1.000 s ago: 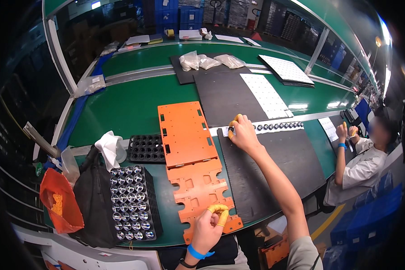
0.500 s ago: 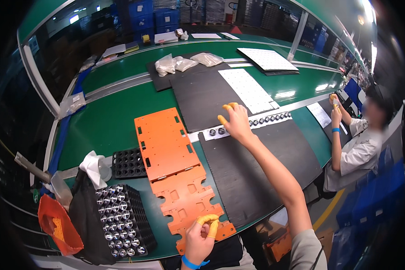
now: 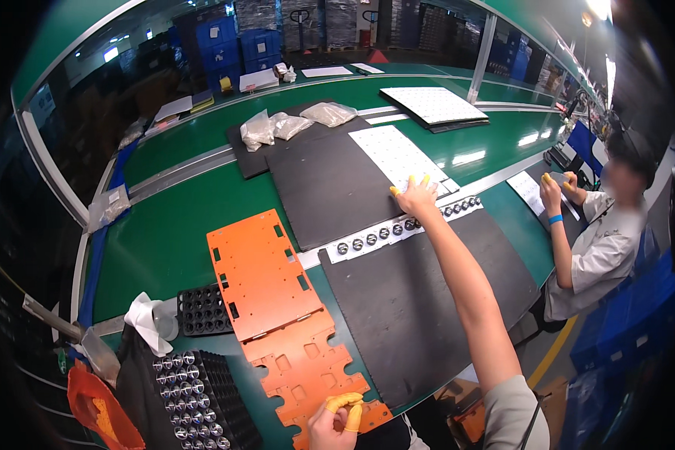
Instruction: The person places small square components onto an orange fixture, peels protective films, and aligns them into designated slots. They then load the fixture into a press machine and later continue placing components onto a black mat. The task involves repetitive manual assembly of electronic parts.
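My right hand (image 3: 418, 198), with yellow finger covers, reaches across the table with its fingers spread. Its fingertips are at the near edge of a white sheet (image 3: 394, 154) marked with rows of small spots. Just below that hand runs a white strip (image 3: 336, 255) carrying a row of round, shiny dark parts (image 3: 383, 233). My left hand (image 3: 336, 426) is low in the view over the near end of an orange fixture plate (image 3: 266, 274). Its covered thumb and finger curl together; whatever they pinch, if anything, cannot be made out.
A black mat (image 3: 427, 300) lies before me; another (image 3: 322, 187) lies under the white sheet. Left stand stacked black trays of shiny round parts (image 3: 187, 397), an empty black tray (image 3: 202, 309) and an orange bag (image 3: 101, 409). Plastic bags (image 3: 289, 126) lie farther back. A co-worker (image 3: 600, 225) sits right.
My right hand has moved right and away from me, from above the strip to the white sheet's edge. The left hand stays pinched near the orange plate. The whole view has shifted slightly.
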Motion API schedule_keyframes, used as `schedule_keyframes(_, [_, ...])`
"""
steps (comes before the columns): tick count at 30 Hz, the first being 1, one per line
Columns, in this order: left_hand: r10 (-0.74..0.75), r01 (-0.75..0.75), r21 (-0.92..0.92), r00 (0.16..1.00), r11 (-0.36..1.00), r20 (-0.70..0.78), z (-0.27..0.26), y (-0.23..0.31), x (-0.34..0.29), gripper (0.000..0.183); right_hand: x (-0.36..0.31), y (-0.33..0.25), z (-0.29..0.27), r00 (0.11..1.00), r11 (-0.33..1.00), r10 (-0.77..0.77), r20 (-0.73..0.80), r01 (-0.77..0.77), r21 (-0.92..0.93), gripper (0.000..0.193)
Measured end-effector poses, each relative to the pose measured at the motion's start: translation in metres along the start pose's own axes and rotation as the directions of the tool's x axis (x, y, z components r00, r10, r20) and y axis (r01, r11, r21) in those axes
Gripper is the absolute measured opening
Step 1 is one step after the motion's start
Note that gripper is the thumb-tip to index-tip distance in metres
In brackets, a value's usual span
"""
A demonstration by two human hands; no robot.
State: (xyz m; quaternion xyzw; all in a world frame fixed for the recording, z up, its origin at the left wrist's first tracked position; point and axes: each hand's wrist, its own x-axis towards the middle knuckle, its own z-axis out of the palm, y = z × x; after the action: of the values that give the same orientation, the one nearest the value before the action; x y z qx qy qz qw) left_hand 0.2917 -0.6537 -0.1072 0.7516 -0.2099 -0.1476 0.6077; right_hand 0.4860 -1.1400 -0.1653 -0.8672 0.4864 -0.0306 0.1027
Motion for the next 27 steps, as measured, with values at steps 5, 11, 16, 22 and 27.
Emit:
schedule_keyframes(5, [-0.014,0.014,0.017,1.000,1.000,0.013,-0.002,0.006,0.003,0.012,0.019,0.005,-0.009,0.996,0.996,0.084,0.014,-0.084,-0.035,0.099])
schedule_keyframes(11, [-0.026,0.025,0.038,0.999,0.999,0.021,-0.001,0.001,0.001,0.012,0.044,0.019,0.009,0.992,0.993,0.105,0.066,-0.100,-0.066,0.105])
schedule_keyframes(16, [-0.048,0.048,-0.010,0.999,0.999,0.008,0.000,0.000,0.000,0.012,0.039,0.014,0.008,0.993,0.987,0.091,0.077,-0.080,-0.140,0.101])
schedule_keyframes(22, [-0.030,0.030,-0.001,1.000,1.000,0.009,-0.001,0.003,0.000,0.013,0.040,0.018,0.009,0.991,0.986,0.035,0.129,-0.014,-0.163,0.102])
schedule_keyframes(27, [-0.012,0.012,-0.014,1.000,1.000,0.001,0.002,0.003,0.001,0.013,0.046,0.018,0.026,0.993,0.991,0.051,0.108,-0.037,-0.125,0.102])
